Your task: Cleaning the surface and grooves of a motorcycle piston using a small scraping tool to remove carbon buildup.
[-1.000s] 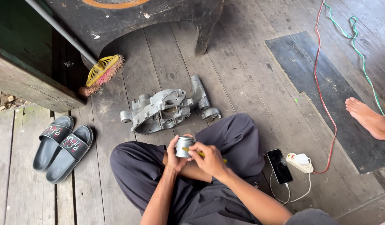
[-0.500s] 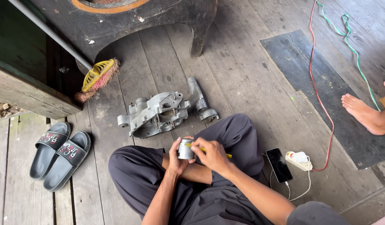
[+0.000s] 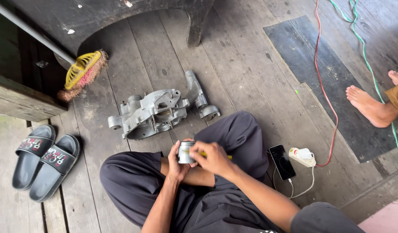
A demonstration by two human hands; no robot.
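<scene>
I sit cross-legged on a wooden plank floor. My left hand (image 3: 177, 164) grips a small silver metal cylinder (image 3: 184, 152) over my lap. My right hand (image 3: 212, 158) rests against the cylinder's right side and holds a thin yellow-handled tool (image 3: 203, 154), most of it hidden under the fingers. A grey cast metal engine casing (image 3: 156, 113) lies on the boards just beyond my knees, apart from both hands.
A pair of grey slides (image 3: 43, 159) lies at the left. A yellow broom head (image 3: 83, 71) leans by a dark wooden structure (image 3: 99, 19). A phone (image 3: 282, 162) and white power adapter (image 3: 303, 156) lie at right, with red (image 3: 324, 86) and green cables (image 3: 371, 69). Another person's bare foot (image 3: 371, 108) rests on a dark mat (image 3: 328, 77).
The view has shifted slightly, so the floor things sit a little lower and more to the left. My hands stay on the cylinder with small finger movements.
</scene>
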